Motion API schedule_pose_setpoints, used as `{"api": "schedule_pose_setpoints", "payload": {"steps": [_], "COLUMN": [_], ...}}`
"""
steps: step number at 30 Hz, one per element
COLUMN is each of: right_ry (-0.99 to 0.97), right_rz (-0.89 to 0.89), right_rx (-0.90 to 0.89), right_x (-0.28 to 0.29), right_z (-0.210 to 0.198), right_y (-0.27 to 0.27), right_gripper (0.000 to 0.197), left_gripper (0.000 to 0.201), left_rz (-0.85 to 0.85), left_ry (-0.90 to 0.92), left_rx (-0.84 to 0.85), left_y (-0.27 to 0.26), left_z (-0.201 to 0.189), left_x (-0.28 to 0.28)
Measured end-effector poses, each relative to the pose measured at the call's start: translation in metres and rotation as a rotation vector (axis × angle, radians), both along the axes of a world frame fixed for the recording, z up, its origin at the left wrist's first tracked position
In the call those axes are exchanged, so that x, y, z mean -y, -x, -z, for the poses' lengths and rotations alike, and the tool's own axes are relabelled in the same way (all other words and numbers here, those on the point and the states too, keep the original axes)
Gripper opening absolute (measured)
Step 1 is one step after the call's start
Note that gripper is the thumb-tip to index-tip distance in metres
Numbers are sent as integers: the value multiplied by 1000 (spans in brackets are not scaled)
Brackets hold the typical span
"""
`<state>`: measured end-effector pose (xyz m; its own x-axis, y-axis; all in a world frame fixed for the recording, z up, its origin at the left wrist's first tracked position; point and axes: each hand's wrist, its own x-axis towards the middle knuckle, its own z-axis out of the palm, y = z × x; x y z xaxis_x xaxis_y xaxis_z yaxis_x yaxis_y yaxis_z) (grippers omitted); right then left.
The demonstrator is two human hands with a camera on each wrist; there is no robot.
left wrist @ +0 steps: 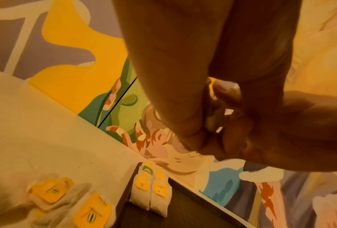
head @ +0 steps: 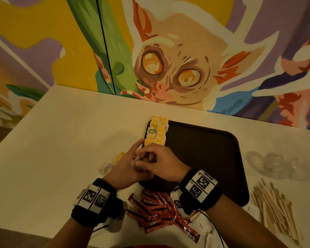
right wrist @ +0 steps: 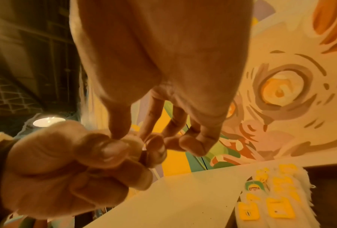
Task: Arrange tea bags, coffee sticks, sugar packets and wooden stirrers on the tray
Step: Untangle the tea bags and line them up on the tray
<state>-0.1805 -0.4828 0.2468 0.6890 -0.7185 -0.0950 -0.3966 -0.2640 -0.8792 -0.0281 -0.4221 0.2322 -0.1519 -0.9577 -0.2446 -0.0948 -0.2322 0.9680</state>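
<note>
**Tea bag held between both hands, ahead of placement on the tray**

Tea bag (right wrist: 132, 141): I find it pinched between my two hands, which meet over the near left corner of the tray (head: 204, 149). My left hand (head: 125, 167) has fingers curled round the pale pouch; my right hand (head: 161, 163) closes thumb and fingertips on it from the other side. Whether the right grips the pouch itself or its string, I cannot tell.

Just beyond the fingertips, the placed tea bags (head: 157, 131) lie in two rows along the tray's left edge, yellow tags up. Left of my left hand, loose tea bags (head: 113, 161) rest on the table (head: 61, 131). Below my wrists lie the coffee sticks (head: 157, 210); right of my right wrist, the wooden stirrers (head: 276, 210).

Assessment: the bag is light, soft and limp, and the paper likely tears under a hard pull. I judge the pouch edge or the stiff tag the safest hold.
</note>
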Motion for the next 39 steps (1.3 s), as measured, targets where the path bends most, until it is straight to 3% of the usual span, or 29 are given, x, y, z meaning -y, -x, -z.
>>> {"api": "schedule_pose_setpoints", "payload": {"steps": [3, 8, 12, 16, 20, 23, 26, 34, 39], "right_ry": [0, -14, -53, -82, -207, -400, -530, -398, -303], "right_rz": [-5, -17, -47, -75, -13, 60, 57, 50, 56], "right_rx": [4, 73, 135, 188, 352, 462, 492, 399, 322], "right_x": [-2, -1, 3, 3, 0, -4, -8, -8, -7], "right_z": [-1, -4, -11, -17, -14, -16, -16, -10, -11], "right_y": [1, 12, 24, 30, 30, 30, 30, 35, 40], "right_gripper": [14, 10, 13, 22, 26, 18, 26, 28, 21], "left_gripper": [103, 65, 62, 27, 24, 20, 15, 13, 11], "left_rz": [34, 27, -17, -42, -87, -152, -214, -221, -227], "left_ry": [19, 33, -12, 55, 143, 207, 255, 417, 501], "left_rx": [18, -75, -212, -113, -90, -75, -54, 190, 233], "left_y": [0, -4, -15, -14, -9, -9, -10, -8, -5], "left_z": [-1, -11, -8, -10, -14, -12, -10, -15, -22], "left_x": [-3, -12, -16, -17, -16, -14, -13, -14, -13]}}
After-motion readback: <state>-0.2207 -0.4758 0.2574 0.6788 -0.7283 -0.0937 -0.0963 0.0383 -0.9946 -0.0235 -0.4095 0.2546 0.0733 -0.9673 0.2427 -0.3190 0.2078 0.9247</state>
